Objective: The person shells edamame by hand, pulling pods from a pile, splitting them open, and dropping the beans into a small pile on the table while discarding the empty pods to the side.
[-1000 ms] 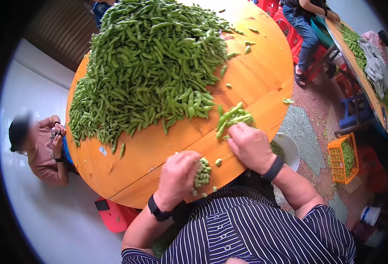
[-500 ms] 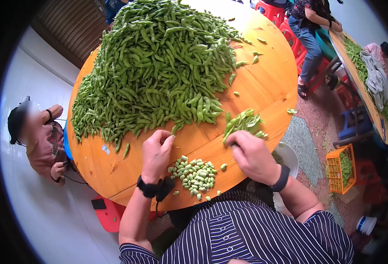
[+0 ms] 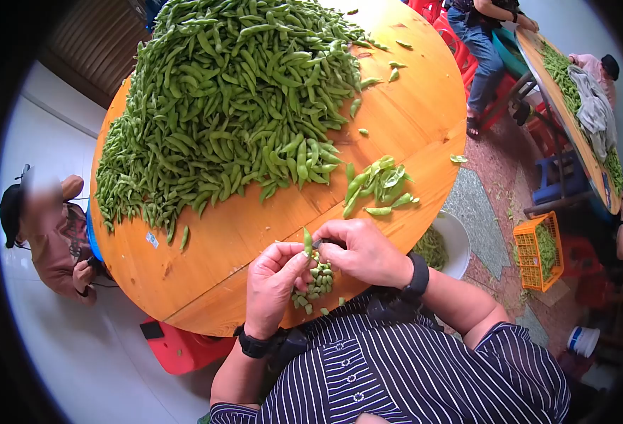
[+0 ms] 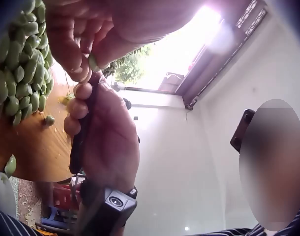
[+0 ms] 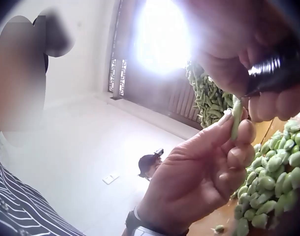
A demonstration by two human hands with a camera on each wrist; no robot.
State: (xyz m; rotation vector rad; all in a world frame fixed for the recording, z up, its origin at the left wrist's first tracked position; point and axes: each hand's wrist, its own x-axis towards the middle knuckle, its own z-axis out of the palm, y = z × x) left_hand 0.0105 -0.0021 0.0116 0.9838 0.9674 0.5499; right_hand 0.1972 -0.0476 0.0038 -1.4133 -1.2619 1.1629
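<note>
My left hand [image 3: 273, 283] pinches a green soybean pod [image 3: 307, 240] upright between thumb and fingertips. Close against it, my right hand [image 3: 368, 254] grips a slim black tool [image 5: 278, 69], its fingers curled round it in the left wrist view; its tip is right at the pod. Shelled green beans [image 5: 268, 182] lie in a small heap on the wooden table just below both hands. A big mound of whole pods [image 3: 234, 106] covers the table's far left. Beyond my right hand is a small pile of flattened pods and husks [image 3: 381, 185].
A pale basin [image 3: 456, 244] with green husks stands below the table's right edge. Further right are an orange crate [image 3: 537, 254] and a second table with pods. A red stool [image 3: 181, 346] is at lower left, and a person [image 3: 54, 233] sits on the left.
My left hand has come back from the pod mound with a pod. My right hand has left the husk pile and moved left, and both hands now meet over the shelled beans.
</note>
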